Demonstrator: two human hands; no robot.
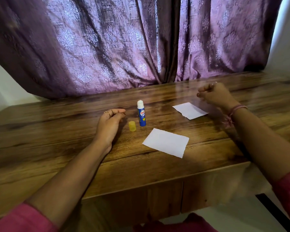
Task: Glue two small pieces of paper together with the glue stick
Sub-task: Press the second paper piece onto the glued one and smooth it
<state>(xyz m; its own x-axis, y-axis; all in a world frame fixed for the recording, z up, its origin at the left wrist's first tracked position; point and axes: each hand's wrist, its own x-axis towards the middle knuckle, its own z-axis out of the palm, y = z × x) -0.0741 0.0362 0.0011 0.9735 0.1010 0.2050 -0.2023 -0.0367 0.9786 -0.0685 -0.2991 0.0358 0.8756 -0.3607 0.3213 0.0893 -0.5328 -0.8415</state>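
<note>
Purple patterned curtain (117,47) hangs along the far side, its hem meeting the far edge of a wooden table (40,131); white wall shows at both far corners. Glue stick (141,113): blue, upright, uncapped, white tip exposed, near table centre. Yellow cap (132,126): upright, just left of the stick and slightly nearer, apart from it. Near paper (166,142): white, flat, lying askew, its near corner well inside the table's near edge. Far paper (189,110): white, flat, right of the stick, apart from the near one. Left hand (110,124): resting on the table left of the cap, fingers loosely curled, holding nothing. Right hand (214,95): raised beyond the far paper, fingers curled inward, blurred, nothing visible in it. Bare wood lies open at far left and along the near edge.
</note>
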